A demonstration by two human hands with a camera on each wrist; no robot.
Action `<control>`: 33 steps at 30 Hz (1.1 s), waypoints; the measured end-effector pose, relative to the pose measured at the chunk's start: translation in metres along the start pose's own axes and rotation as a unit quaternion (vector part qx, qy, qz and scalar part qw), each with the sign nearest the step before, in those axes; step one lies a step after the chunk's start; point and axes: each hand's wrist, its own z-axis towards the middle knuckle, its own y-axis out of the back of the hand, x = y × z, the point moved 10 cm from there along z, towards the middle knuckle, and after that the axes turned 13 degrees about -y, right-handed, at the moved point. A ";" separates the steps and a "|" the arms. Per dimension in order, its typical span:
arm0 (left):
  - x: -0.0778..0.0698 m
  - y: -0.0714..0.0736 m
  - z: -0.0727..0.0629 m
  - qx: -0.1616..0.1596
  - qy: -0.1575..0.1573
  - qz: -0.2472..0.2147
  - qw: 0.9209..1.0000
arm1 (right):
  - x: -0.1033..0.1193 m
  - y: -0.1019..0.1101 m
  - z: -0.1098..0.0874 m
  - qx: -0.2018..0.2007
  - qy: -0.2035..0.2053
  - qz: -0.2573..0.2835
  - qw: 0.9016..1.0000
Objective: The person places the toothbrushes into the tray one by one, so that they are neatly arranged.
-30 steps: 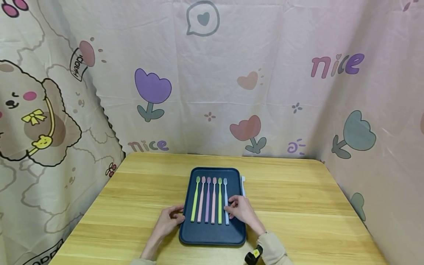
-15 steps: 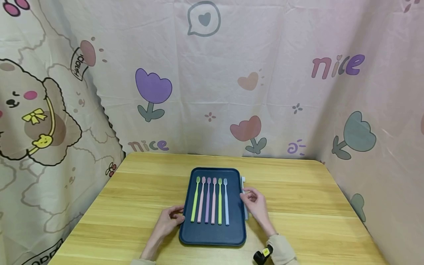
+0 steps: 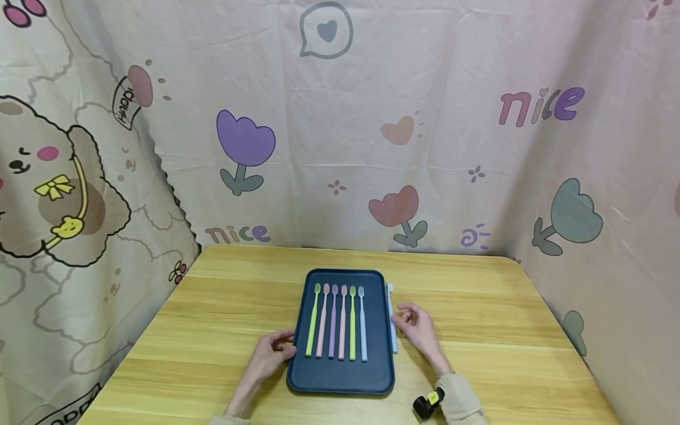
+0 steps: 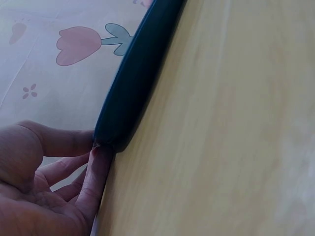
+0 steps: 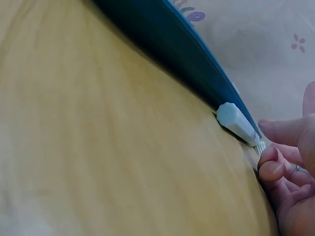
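A dark blue tray (image 3: 340, 378) lies on the table with several toothbrushes side by side in it. From the left come a lime green toothbrush (image 3: 311, 324), a pink one, a purple toothbrush (image 3: 333, 324), another pink, another lime green, then a light blue toothbrush (image 3: 363, 327). My left hand (image 3: 267, 358) touches the tray's left edge with thumb and fingertips. Along the outside of its right edge lies one more light blue toothbrush (image 3: 394, 339), its butt end (image 5: 230, 116) facing the right wrist camera. My right hand (image 3: 418, 330) is beside that toothbrush, thumb and forefinger parted.
The wooden table (image 3: 478, 330) stretches out on both sides of the tray. Behind it hangs a printed curtain (image 3: 329, 118), and another patterned curtain (image 3: 106, 283) hangs at the left. A black strap device (image 3: 427, 404) sits at my right wrist.
My right hand has left the light blue toothbrush in the tray and moved right, over the tray's edge, to the toothbrush outside. My left hand stays at the tray.
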 end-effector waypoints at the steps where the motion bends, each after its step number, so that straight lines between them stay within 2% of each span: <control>1: 0.000 0.000 0.000 -0.001 -0.001 0.000 1.000 | 0.000 0.000 0.000 0.001 0.001 -0.004 1.000; 13: -0.001 0.000 0.000 0.004 -0.007 -0.001 1.000 | -0.004 -0.002 0.001 0.013 -0.026 -0.031 0.999; 21: -0.001 0.000 0.000 0.004 -0.005 0.001 1.000 | -0.003 -0.004 0.000 0.023 -0.027 -0.025 0.999; 24: -0.001 0.000 0.000 0.004 -0.005 0.001 1.000 | -0.001 -0.004 -0.001 0.025 -0.033 -0.017 0.999; 27: -0.001 0.000 0.000 0.004 -0.005 -0.001 1.000 | 0.009 -0.004 -0.009 0.038 -0.046 -0.015 0.998; 31: 0.000 0.000 0.000 0.004 -0.005 -0.001 1.000 | 0.005 -0.003 -0.007 0.042 -0.063 -0.016 0.997; 33: 0.000 0.000 -0.001 0.005 -0.006 -0.002 1.000 | -0.005 -0.003 -0.002 0.037 -0.061 -0.013 0.997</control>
